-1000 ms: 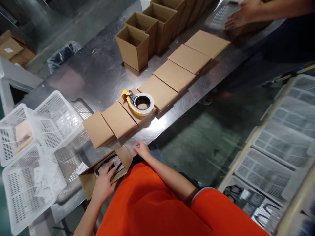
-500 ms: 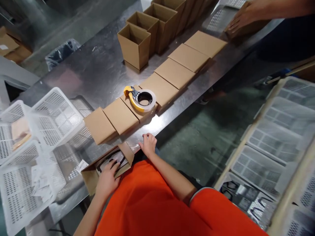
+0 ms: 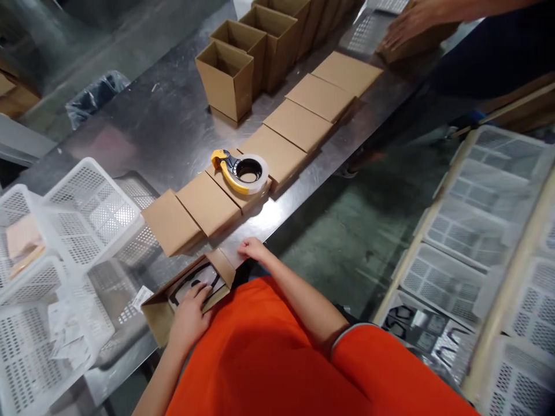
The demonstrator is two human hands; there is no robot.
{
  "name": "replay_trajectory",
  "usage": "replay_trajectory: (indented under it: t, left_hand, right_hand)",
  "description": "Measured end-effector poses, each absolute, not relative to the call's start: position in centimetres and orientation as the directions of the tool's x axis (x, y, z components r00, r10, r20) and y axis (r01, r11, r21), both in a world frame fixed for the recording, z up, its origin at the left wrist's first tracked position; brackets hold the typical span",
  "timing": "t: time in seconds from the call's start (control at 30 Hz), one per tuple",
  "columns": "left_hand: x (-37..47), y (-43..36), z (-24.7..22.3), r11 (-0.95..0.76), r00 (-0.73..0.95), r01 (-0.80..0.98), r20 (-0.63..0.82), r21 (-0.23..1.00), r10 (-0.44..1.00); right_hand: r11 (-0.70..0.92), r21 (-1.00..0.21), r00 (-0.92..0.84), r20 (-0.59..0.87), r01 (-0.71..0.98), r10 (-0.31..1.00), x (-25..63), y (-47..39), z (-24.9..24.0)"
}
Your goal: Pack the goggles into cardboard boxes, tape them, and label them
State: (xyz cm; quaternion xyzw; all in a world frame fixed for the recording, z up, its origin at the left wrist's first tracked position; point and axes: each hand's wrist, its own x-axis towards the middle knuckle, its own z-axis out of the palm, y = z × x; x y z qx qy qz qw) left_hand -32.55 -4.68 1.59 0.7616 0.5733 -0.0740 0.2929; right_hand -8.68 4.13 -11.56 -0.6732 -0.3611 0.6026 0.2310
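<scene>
An open cardboard box (image 3: pixel 158 315) lies at the near table edge, with a dark-outlined item (image 3: pixel 195 280) inside. My left hand (image 3: pixel 191 312) rests over the box's near side, fingers apart on the item. Just right of the box's raised flap, my right hand (image 3: pixel 252 249) is at the table edge with its fingers curled in; anything inside them is hidden. A yellow tape dispenser (image 3: pixel 240 172) lies on one of several closed cardboard boxes (image 3: pixel 208 202) in a slanting row beyond my hands.
Several upright open boxes (image 3: pixel 225 81) stand farther back. White baskets (image 3: pixel 93 214) are at the left, a white slip (image 3: pixel 142 297) beside the box. Another person's hand (image 3: pixel 407 26) touches a box at the top right. Shelved baskets (image 3: pixel 468 231) are at the right.
My right hand has moved slightly left and its fingers have curled in. My left hand stays on the item in the box. The view has shifted slightly.
</scene>
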Motion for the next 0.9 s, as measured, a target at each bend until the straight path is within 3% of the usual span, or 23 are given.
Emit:
replay_trajectory:
  t: [0.1,0.3,0.57,0.7,0.83,0.9]
  left_hand:
    - [-32.5,-4.5,1.4,-0.176,0.320,0.926,-0.451,0.333,0.833]
    - [-32.3,-3.8,1.4,-0.158,0.242,0.969,-0.601,0.189,0.762]
    - [-32.1,-3.1,1.9,-0.130,0.226,0.973,-0.699,0.189,0.678]
    - [-31.7,-2.9,2.3,-0.086,0.177,0.983,-0.732,0.161,0.657]
    - [-31.8,-2.9,2.3,-0.064,0.192,0.977,-0.709,0.203,0.678]
    - [-32.0,-3.0,2.1,-0.052,0.200,0.973,-0.701,0.227,0.685]
  right_hand:
    - [-0.625,-0.774,-0.033,-0.630,0.098,0.776,-9.6,3.4,-11.4]
    - [-0.599,-0.801,-0.070,-0.596,-0.024,0.800,-12.5,1.7,-10.6]
    - [-0.453,-0.891,-0.010,-0.454,0.032,0.891,-14.9,0.1,-7.2]
    - [-0.374,-0.927,-0.026,-0.373,-0.020,0.927,-13.2,0.5,-5.1]
    - [-0.313,-0.949,0.046,-0.311,0.036,0.949,-10.4,2.8,-6.3]
    - [-0.309,-0.945,-0.023,-0.313,0.110,0.950,-10.1,3.2,-7.8]
